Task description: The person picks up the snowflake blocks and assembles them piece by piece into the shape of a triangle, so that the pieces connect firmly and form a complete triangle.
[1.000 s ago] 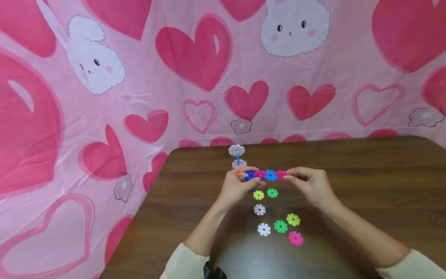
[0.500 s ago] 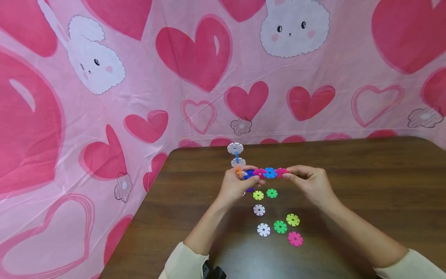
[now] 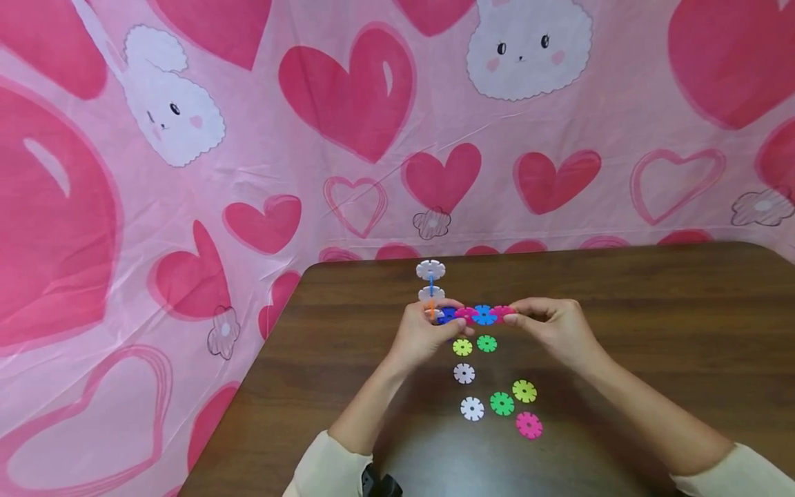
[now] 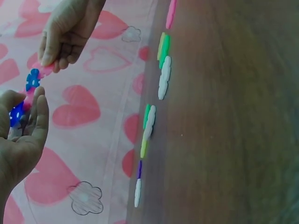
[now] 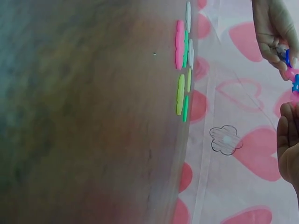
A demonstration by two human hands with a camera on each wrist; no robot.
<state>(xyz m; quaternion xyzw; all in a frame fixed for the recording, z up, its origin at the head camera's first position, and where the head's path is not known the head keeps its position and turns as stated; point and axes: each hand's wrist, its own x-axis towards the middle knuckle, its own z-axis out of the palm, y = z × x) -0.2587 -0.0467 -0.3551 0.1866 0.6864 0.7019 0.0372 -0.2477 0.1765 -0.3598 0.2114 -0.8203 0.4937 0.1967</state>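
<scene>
Soft glare on near tabletop (image 3: 435, 462); wrist views dimmer.

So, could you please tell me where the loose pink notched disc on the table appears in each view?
Head: the pink notched disc lies flat, low in the picture, right of centre.
Left wrist: the pink notched disc is edge-on at the top, just right of centre.
Right wrist: the pink notched disc is edge-on, upper part, right of centre.
Shared landmark: the row of joined discs between left hand and right hand.
</scene>
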